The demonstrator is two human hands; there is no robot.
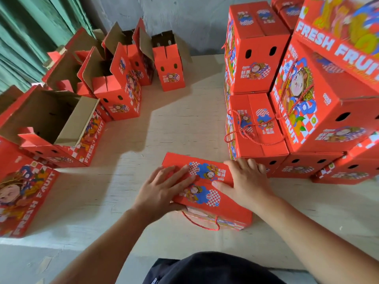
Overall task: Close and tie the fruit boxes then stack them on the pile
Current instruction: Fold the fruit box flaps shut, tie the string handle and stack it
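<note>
Two flat hands, left (164, 186) and right (244, 181), fingers straight and lightly spread, are pressed on the box (207, 191) lid at the table's (184, 119) near edge. Cord (202, 223) untied: once released, flaps could be sprung open.

There is one view only, from a camera worn on the person's head. It looks forward and steeply down over the worktop (184, 124), so both forearms run up into the frame from the bottom edge. The nearest things sit close under the lens: the left hand (164, 187) and right hand (246, 181) lie on a box (207, 193) just below the centre of the frame. The lens is wide: upright edges lean outward toward the sides, and the pile (297, 111) at the right and the open boxes (86, 93) at the left bulge large near the frame edges. At the top, the far wall (184, 19) shows beyond the worktop.
</note>
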